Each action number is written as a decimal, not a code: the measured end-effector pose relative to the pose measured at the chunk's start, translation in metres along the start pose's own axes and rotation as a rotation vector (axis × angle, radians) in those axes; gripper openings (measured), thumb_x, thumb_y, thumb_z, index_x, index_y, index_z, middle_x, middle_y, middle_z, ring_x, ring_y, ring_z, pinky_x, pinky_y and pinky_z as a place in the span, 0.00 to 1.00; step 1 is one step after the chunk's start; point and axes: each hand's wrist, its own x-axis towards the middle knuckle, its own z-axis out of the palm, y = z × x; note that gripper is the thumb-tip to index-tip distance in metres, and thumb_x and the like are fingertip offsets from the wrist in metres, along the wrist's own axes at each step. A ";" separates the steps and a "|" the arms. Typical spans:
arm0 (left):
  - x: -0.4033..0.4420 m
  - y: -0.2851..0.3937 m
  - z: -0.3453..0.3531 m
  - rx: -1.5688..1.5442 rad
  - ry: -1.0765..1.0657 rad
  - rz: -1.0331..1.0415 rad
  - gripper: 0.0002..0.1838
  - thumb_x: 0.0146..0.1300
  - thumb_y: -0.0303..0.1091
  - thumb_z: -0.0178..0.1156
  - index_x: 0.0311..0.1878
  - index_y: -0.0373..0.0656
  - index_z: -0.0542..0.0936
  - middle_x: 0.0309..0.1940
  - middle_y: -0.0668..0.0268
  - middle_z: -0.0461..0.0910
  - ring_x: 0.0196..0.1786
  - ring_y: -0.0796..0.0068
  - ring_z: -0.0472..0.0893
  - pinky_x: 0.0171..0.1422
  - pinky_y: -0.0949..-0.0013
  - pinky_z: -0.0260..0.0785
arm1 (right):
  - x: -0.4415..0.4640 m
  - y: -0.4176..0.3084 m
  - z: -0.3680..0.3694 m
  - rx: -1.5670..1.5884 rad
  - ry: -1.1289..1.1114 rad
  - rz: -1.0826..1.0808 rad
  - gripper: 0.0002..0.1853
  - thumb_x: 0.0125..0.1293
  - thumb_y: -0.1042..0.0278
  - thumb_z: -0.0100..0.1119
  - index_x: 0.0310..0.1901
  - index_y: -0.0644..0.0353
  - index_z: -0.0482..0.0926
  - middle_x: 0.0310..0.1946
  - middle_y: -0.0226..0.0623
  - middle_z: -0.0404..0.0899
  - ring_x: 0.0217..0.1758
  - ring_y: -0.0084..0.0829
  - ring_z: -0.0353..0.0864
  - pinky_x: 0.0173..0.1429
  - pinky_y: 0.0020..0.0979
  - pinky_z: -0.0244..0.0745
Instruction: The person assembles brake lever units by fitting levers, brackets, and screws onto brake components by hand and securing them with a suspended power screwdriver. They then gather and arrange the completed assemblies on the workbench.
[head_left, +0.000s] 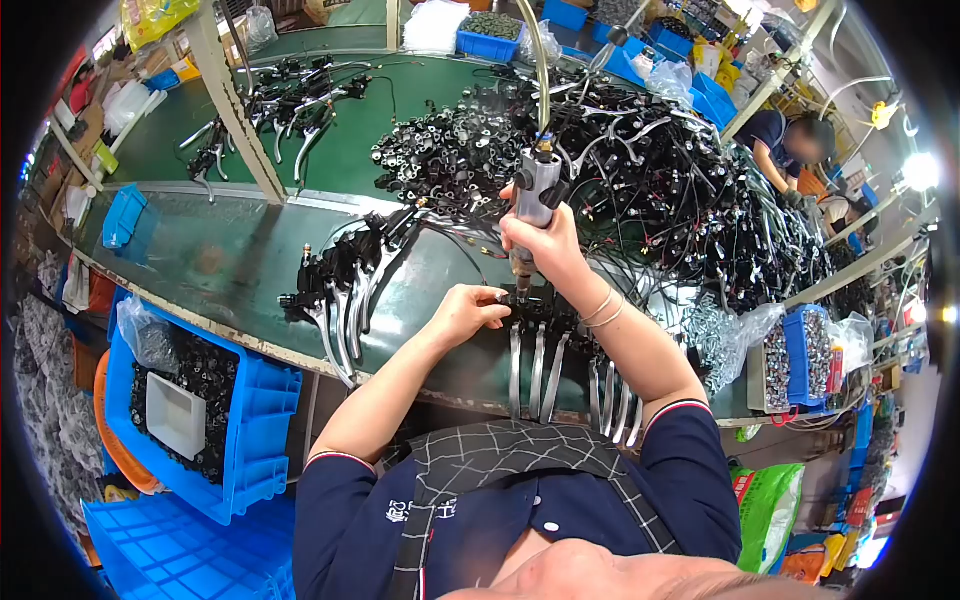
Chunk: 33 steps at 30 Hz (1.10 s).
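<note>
My right hand (550,240) is wrapped round a grey pneumatic screwdriver (540,180), held upright with an air hose running up from its top. The tool's tip points down at the black body of a brake lever (516,365) at the bench's near edge. Beside the tip, my left hand (468,314) is closed, its thumb and fingertips pinching at that black body; the exact grip is partly hidden. Several more brake levers (553,375) lie alongside in a row, silver blades towards me. Another group of brake levers (345,285) rests to the left.
A large heap of black brake levers (670,190) and a pile of small clamps (440,150) cover the bench's far side. Blue bins (805,350) with small parts stand at right. A blue crate (255,420) sits at lower left. A co-worker (785,145) is at far right.
</note>
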 end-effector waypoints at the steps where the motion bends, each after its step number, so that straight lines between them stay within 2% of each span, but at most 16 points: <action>1: 0.000 -0.002 0.000 -0.031 -0.004 0.000 0.19 0.56 0.27 0.64 0.50 0.30 0.77 0.31 0.65 0.82 0.29 0.82 0.78 0.38 0.77 0.73 | 0.000 0.001 -0.001 -0.017 -0.016 -0.008 0.16 0.54 0.78 0.59 0.46 0.67 0.72 0.24 0.31 0.76 0.24 0.19 0.75 0.29 0.24 0.73; 9: 0.002 -0.002 0.000 -0.052 -0.007 0.002 0.18 0.56 0.27 0.63 0.50 0.30 0.77 0.32 0.64 0.82 0.31 0.82 0.79 0.39 0.77 0.73 | -0.002 0.006 -0.001 -0.002 0.004 -0.001 0.15 0.54 0.77 0.59 0.45 0.68 0.72 0.23 0.31 0.76 0.23 0.19 0.75 0.29 0.24 0.73; 21: 0.004 -0.004 0.002 -0.035 -0.001 0.003 0.18 0.54 0.27 0.65 0.48 0.30 0.79 0.27 0.68 0.81 0.28 0.84 0.76 0.36 0.78 0.71 | -0.004 0.007 -0.005 -0.051 0.022 0.026 0.14 0.54 0.76 0.59 0.42 0.68 0.72 0.21 0.31 0.75 0.23 0.20 0.75 0.28 0.24 0.72; 24: 0.002 -0.001 0.002 0.005 -0.016 -0.008 0.18 0.56 0.25 0.63 0.50 0.29 0.77 0.31 0.65 0.82 0.31 0.83 0.78 0.38 0.78 0.71 | -0.008 0.007 -0.002 -0.018 0.041 0.032 0.14 0.54 0.76 0.59 0.43 0.69 0.71 0.21 0.31 0.75 0.23 0.20 0.75 0.28 0.25 0.72; 28: 0.000 0.001 0.007 0.020 -0.020 -0.016 0.15 0.55 0.25 0.63 0.47 0.30 0.79 0.30 0.67 0.81 0.30 0.83 0.77 0.38 0.78 0.70 | 0.000 -0.007 0.007 -0.007 0.065 -0.010 0.15 0.54 0.77 0.59 0.43 0.69 0.71 0.22 0.32 0.75 0.23 0.20 0.75 0.29 0.25 0.72; 33: -0.001 0.006 0.009 0.076 -0.019 -0.014 0.12 0.54 0.25 0.63 0.43 0.32 0.81 0.28 0.69 0.81 0.29 0.84 0.76 0.37 0.78 0.70 | -0.002 0.013 0.011 0.035 0.041 0.002 0.14 0.55 0.76 0.59 0.43 0.68 0.71 0.22 0.31 0.75 0.23 0.20 0.75 0.28 0.24 0.72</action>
